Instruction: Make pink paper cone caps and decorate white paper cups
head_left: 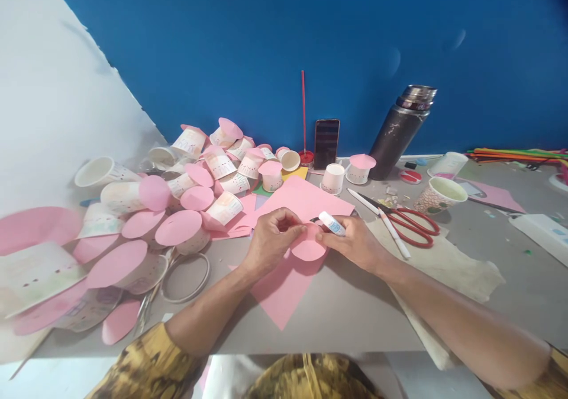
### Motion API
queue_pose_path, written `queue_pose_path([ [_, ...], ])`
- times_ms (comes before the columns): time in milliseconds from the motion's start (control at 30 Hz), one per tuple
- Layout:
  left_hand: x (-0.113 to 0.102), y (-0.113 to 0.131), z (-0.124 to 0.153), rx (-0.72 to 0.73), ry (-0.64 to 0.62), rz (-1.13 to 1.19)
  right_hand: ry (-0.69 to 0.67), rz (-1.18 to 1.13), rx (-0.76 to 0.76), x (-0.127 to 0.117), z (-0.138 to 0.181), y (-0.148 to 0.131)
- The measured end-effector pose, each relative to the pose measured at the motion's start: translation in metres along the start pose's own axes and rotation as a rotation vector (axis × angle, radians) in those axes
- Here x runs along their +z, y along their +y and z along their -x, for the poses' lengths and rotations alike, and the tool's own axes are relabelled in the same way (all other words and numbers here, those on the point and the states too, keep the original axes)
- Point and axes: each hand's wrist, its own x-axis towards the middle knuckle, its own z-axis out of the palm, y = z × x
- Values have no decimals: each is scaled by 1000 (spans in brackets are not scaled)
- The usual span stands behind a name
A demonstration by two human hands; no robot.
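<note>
Between my two hands is a round pink paper disc [308, 243]. My left hand [276, 236] pinches its upper left edge with thumb and fingers. My right hand [352, 240] grips a small white tube with blue print [332, 224], and its thumb also touches the disc's right edge. Beneath the disc lie pink paper sheets [280, 298], one corner pointing toward me. Just behind my hands stand a white paper cup [332, 179] and another cup topped with a pink disc [360, 168].
Many paper cups with pink discs [178, 228] crowd the left side, near a tape-like ring [185, 277]. Red-handled scissors [412, 226] and white pens [394, 234] lie right. A dark flask [402, 132] and a phone [326, 143] lean against the blue wall.
</note>
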Motion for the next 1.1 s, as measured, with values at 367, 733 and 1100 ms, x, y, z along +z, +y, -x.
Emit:
queue_pose_path([
  [367,1,-4,1,-3,-4,19,-23,-74,-26,0,0,1],
  [733,0,0,2,-98,-186,23,22,-29,-67,2,0,2],
  [1100,0,-8,1,-179,-82,67,-6,-67,-33,-1,2,-4],
])
